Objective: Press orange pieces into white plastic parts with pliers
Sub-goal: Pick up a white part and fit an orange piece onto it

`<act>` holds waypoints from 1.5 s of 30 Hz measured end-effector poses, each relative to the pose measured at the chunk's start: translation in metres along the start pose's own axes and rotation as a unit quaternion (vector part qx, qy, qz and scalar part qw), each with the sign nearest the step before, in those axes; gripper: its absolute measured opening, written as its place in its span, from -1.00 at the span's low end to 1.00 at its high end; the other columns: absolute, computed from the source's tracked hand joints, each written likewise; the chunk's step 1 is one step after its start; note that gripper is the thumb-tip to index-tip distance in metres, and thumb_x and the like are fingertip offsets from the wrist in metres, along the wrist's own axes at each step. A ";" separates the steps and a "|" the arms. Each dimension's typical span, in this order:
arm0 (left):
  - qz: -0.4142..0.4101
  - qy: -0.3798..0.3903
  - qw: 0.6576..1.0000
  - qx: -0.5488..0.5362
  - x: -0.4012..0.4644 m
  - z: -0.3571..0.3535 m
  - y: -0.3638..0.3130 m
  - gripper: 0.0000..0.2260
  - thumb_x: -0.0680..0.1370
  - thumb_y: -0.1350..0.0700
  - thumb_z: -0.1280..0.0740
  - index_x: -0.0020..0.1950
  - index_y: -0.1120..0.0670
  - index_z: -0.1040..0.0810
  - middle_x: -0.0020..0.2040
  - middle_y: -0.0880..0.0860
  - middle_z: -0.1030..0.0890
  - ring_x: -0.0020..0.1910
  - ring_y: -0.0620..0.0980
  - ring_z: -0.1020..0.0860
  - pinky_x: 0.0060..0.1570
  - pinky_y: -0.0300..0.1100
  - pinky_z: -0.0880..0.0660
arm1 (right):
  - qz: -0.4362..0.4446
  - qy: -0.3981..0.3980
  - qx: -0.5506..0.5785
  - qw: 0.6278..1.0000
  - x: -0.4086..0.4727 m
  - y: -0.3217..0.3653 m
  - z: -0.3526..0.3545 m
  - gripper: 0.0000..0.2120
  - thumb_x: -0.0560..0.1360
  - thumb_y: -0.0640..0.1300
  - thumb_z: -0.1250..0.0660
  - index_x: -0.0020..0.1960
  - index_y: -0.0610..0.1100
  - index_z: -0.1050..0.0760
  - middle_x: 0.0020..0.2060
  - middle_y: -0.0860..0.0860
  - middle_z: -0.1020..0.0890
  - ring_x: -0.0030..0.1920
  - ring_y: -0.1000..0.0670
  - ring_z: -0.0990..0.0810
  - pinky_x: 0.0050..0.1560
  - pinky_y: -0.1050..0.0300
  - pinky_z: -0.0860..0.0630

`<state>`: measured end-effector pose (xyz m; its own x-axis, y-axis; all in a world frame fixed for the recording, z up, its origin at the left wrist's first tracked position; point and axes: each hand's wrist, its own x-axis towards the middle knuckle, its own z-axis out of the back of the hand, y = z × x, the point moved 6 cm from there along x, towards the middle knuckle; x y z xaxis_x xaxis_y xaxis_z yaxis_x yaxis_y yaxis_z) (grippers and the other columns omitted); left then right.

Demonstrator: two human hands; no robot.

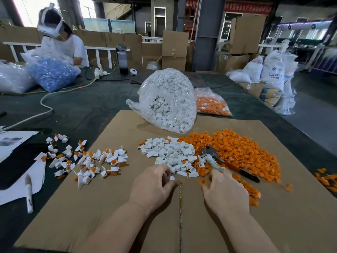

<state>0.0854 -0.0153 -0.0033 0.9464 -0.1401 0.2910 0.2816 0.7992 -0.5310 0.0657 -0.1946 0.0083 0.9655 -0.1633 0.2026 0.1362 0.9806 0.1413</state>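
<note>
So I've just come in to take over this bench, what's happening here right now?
A person is assembling parts on a cardboard sheet. The left hand picks at the pile of white parts, fingers curled on one piece. The right hand rests by the orange pieces, fingertips at the pliers, which lie on that pile, not yet gripped. Finished pieces lie to the left; the bag of white parts lies behind.

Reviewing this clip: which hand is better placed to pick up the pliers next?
The right hand. The pliers lie on the orange pieces just beyond its fingertips, their handles pointing toward that side. The left hand is busy at the near edge of the white plastic parts, farther from the tool.
</note>
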 end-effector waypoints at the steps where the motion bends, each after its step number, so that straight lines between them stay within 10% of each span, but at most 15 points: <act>1: 0.003 0.001 1.000 0.003 0.001 -0.001 0.000 -0.84 0.49 -0.14 -0.33 -0.11 -0.17 -0.36 -0.20 -0.20 -0.44 -0.15 -0.19 -0.40 -0.22 -0.32 -0.29 | 0.011 -0.001 0.010 1.000 0.001 0.002 -0.002 -0.80 0.56 0.10 -0.16 0.07 0.02 -0.41 0.14 0.05 -0.47 0.02 0.02 -0.54 -0.21 0.20 -0.44; 14: 0.006 -0.019 0.998 -0.051 0.017 -0.017 -0.007 -0.80 0.50 0.05 -0.37 0.11 0.01 -0.55 -0.11 -0.15 -0.39 -0.12 -0.18 -0.40 -0.17 -0.46 -0.23 | 0.080 -0.122 0.183 0.972 0.013 0.026 -0.009 -0.87 0.53 -0.16 -0.31 0.05 -0.13 -0.58 0.01 -0.01 -0.54 -0.05 -0.01 -0.56 -0.19 0.15 -0.50; 21: 0.011 -0.022 0.996 -0.080 0.020 -0.016 -0.002 -0.78 0.51 0.11 -0.37 0.15 0.04 -0.57 -0.06 -0.13 -0.42 -0.12 -0.23 -0.38 -0.14 -0.59 -0.22 | 0.117 -0.193 0.244 0.943 0.006 0.025 0.003 -0.82 0.27 -0.28 -0.54 -0.29 -0.19 -0.52 -0.34 0.00 -0.56 -0.31 -0.03 -0.54 -0.32 0.20 -0.44; 45: 0.033 -0.030 0.990 -0.137 0.014 -0.013 0.000 -0.87 0.47 0.14 -0.42 0.00 0.01 -0.57 -0.13 -0.16 -0.44 -0.23 -0.31 -0.42 -0.19 -0.59 -0.29 | 0.142 -0.109 0.220 0.959 0.004 0.032 -0.008 -0.81 0.47 -0.11 -0.40 -0.16 -0.21 -0.46 -0.30 -0.03 -0.56 -0.22 -0.05 -0.49 -0.25 0.08 -0.41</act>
<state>0.1009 -0.0247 -0.0092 0.9555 -0.0513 0.2904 0.2591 0.6158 -0.7441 0.0759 -0.1635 0.0061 0.8745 0.0371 0.4836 -0.2777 0.8557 0.4366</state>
